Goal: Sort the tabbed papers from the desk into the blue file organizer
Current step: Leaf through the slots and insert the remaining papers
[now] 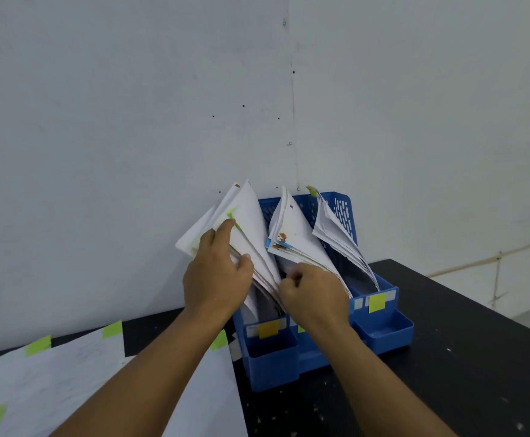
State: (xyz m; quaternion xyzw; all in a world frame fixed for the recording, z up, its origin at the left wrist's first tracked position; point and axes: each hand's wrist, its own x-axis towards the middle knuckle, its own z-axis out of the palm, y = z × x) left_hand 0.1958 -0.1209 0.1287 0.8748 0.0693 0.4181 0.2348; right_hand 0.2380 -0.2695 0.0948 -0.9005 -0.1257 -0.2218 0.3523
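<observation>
The blue file organizer (383,329) stands on the black desk against the wall, with three slots full of leaning papers. My left hand (216,279) grips the left slot's papers (248,222), which carry a green tab, thumb on the front sheets. My right hand (315,299) is curled at the lower edge of the papers between the left and middle slots; what it pinches is hard to make out. The middle stack (292,228) has a blue tab, the right stack (333,228) a green one. Yellow labels mark the slot fronts.
Several loose white sheets with green tabs (68,373) lie on the black desk (462,357) at lower left, partly under my forearms. The grey wall rises right behind the organizer. The desk's right edge runs diagonally at the right.
</observation>
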